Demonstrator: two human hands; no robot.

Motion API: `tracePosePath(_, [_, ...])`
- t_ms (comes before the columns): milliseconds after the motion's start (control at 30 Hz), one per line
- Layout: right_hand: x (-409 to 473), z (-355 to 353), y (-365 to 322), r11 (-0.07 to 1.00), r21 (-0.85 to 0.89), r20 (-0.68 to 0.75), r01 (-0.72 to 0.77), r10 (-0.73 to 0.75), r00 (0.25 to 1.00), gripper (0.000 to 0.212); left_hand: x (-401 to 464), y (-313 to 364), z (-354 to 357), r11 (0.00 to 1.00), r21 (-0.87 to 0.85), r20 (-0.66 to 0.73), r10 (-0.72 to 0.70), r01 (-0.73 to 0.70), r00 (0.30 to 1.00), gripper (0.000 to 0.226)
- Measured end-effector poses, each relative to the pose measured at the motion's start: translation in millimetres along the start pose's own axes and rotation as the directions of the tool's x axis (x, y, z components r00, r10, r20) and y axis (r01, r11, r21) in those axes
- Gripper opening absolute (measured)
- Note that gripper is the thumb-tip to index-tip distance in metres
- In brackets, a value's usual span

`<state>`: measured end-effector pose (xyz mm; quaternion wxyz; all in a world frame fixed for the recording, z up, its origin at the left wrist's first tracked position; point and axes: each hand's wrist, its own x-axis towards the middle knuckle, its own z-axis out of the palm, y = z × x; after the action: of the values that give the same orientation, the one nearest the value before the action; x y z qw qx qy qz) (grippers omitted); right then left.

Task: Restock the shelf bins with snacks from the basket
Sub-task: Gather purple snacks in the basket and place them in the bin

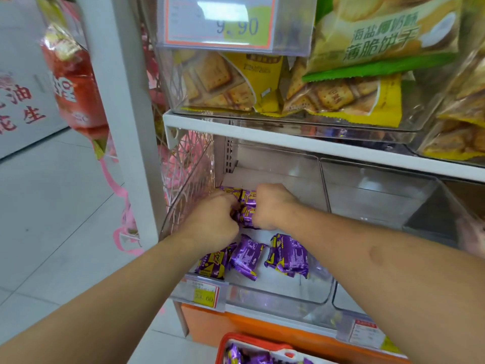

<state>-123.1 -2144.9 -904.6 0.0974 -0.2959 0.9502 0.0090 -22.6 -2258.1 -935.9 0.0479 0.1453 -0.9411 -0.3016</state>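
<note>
Both my hands reach deep into a clear plastic shelf bin [278, 298] on the lower shelf. My left hand [215, 219] and my right hand [273, 206] each grip purple-and-yellow snack packets [248, 208] bunched between them at the back left of the bin. Three more purple packets [246, 257] lie loose nearer the bin's front. At the bottom edge, an orange-rimmed basket [236, 340] holds more of the same purple packets [236, 355].
The neighbouring clear bin [380, 195] to the right holds nothing. Above, bins carry yellow cracker bags [341, 95] and a price tag [220, 22]. A white shelf upright [123, 101] and a hanging red bag [73, 82] stand on the left, over grey floor tiles.
</note>
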Motion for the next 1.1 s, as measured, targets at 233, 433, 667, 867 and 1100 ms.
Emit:
tracePosePath(233, [3.2, 0.8, -6.8, 0.998, -0.040, 0.012, 0.040, -0.040, 0.999, 0.009, 0.7, -6.7, 12.4, 0.971, 0.203, 0.204, 0.083, -0.125, 0.975, 0.048])
tracePosePath(433, [-8.3, -25.3, 4.4, 0.983, -0.166, 0.093, 0.078, -0.063, 0.994, 0.018, -1.2, -5.8, 11.5, 0.971, 0.220, 0.215, 0.043, -0.091, 0.976, 0.066])
tracePosePath(667, [-50.1, -32.6, -3.6, 0.881, -0.400, 0.530, 0.254, -0.004, 0.848, 0.057, -5.8, -6.1, 17.2, 0.966, 0.233, 0.170, 0.070, -0.108, 0.983, 0.070])
tracePosePath(867, [-45.4, -43.9, -2.5, 0.924, -0.281, 0.445, 0.259, -0.114, 0.888, 0.026, -10.4, 8.8, 0.3, 0.998, 0.052, 0.001, 0.027, -0.027, 1.000, 0.032])
tracePosePath(1100, [-22.7, -44.8, 27.6, 0.807, 0.576, 0.129, 0.126, -0.242, 0.962, 0.078, -13.0, 29.5, -10.0, 0.498, -0.777, 0.340, -0.183, 0.385, 0.922, 0.013])
